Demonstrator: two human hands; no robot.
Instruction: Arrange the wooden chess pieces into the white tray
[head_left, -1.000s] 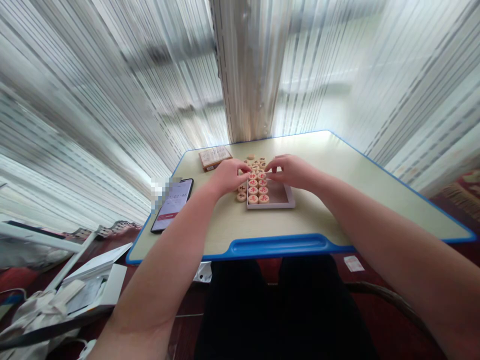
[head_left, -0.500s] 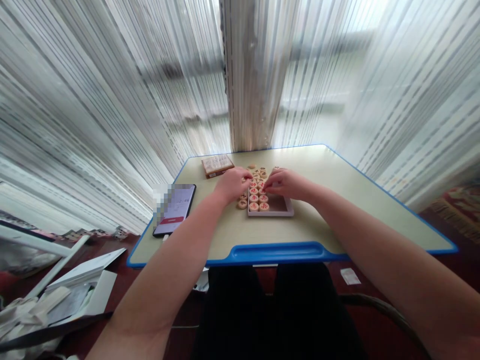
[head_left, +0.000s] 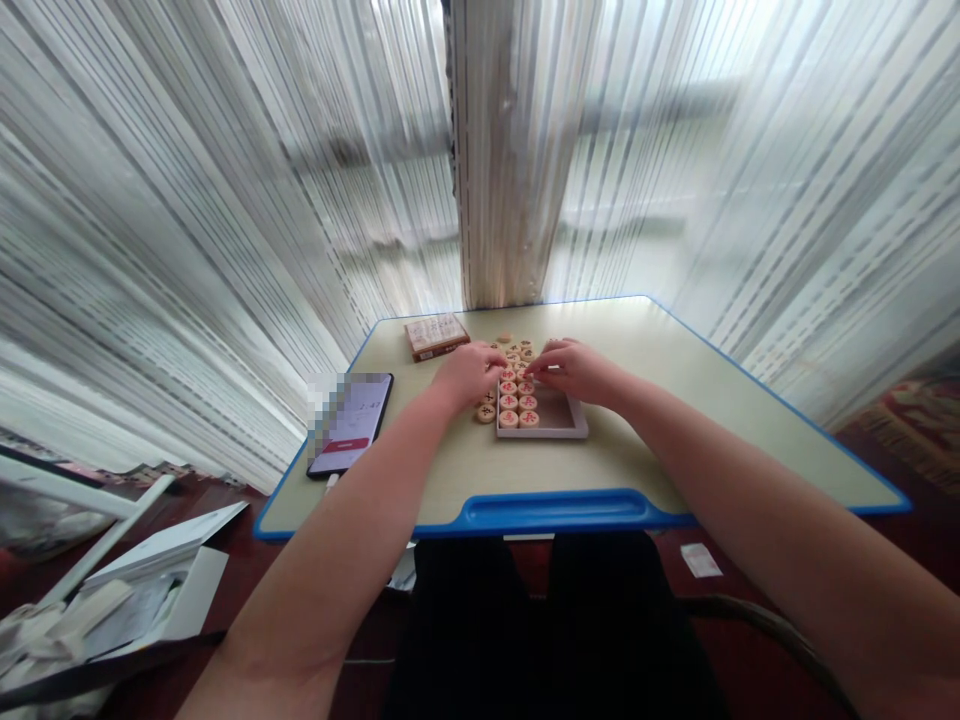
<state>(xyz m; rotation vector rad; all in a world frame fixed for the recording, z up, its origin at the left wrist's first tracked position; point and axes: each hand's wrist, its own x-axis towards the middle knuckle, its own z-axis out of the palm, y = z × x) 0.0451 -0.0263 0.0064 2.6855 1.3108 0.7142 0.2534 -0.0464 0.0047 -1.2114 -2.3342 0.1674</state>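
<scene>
A shallow pale box tray (head_left: 579, 432) holds two columns of round wooden Chinese chess pieces (head_left: 529, 419) with red characters, in its left part. At the tray's far left corner is my left hand (head_left: 469, 376), fingers closed and bent down; what they hold, if anything, is hidden. My right hand (head_left: 571, 368) reaches in from the right, its thumb and fingertips pinched on a red piece at the far end of the second column. Loose pieces with dark characters, such as a chess piece (head_left: 486, 413), lie left of the tray. Several more sit beyond it.
A flat brown printed box (head_left: 436, 336) lies at the table's back left. On the left edge rests a phone (head_left: 351, 425) with a cable plugged in. The table (head_left: 675, 400) has a blue rim and a blue front groove (head_left: 555, 506). Striped curtains (head_left: 225, 200) hang behind.
Both hands stay at the far end of the tray, with only slight finger movement. The whole view has shifted a little, so the table sits slightly lower.
</scene>
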